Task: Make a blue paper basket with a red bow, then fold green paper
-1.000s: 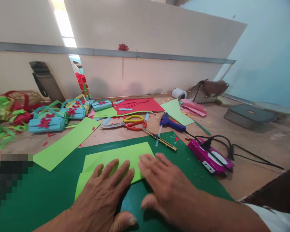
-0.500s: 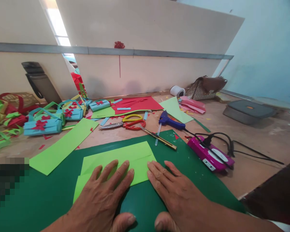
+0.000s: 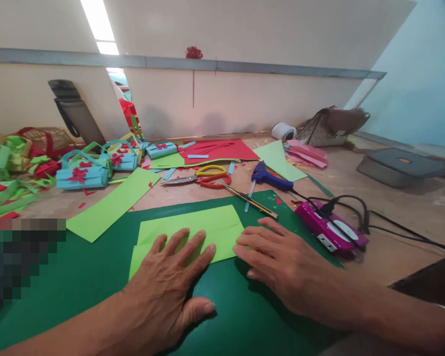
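Observation:
A folded light-green paper sheet (image 3: pixel 193 220) lies on a dark green cutting mat (image 3: pixel 222 301). My left hand (image 3: pixel 174 277) rests flat on the sheet's lower left part, fingers spread and thumb out over the mat. At the sheet's right edge, my right hand (image 3: pixel 278 257) touches the paper with its fingertips. Its fingers are stretched, the thumb is partly hidden below them, and no grip on the sheet shows. Beyond the paper lie a box cutter (image 3: pixel 252 201), scissors with red and yellow handles (image 3: pixel 211 177) and a blue glue gun (image 3: pixel 270 177).
A magenta power strip (image 3: pixel 330 230) with black cables stands at the right. Small blue paper bags (image 3: pixel 82 177) and a long green paper strip (image 3: pixel 111 205) lie at the left. Red paper (image 3: pixel 222 150), a bottle (image 3: pixel 77 113), a handbag (image 3: pixel 333 127) and a lidded box (image 3: pixel 400 168) sit farther back.
My right hand has lifted from lying flat, and its thumb has drawn in toward the fingers at the paper's edge. My left hand stays on the sheet. The view has shifted.

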Motion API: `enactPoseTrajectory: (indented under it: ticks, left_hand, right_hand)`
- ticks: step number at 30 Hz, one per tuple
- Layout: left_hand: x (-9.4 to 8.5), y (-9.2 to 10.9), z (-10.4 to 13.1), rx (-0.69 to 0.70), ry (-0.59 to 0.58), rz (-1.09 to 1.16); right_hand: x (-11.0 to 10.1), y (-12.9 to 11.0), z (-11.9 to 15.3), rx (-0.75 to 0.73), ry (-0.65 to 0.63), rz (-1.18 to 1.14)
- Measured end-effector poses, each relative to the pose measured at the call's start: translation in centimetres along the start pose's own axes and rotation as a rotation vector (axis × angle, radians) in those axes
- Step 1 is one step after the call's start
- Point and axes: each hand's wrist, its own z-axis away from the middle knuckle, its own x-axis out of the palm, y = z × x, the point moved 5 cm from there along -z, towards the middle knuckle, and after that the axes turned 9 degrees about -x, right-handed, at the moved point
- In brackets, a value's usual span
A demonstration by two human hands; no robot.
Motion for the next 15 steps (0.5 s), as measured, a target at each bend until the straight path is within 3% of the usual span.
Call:
enactPoseTrajectory:
  ticks: [4, 15]
  left_hand:
    - [0.3, -0.2, 0.3, 0.002, -0.022, 0.011]
    - [0.4, -0.2, 0.1, -0.011, -0.057, 0.052]
  right_hand:
    - [1.2, 0.2, -2.2, -0.181, -0.191, -0.032]
    - [1.7, 0.5, -2.4, -0.256, -0.294, -0.013]
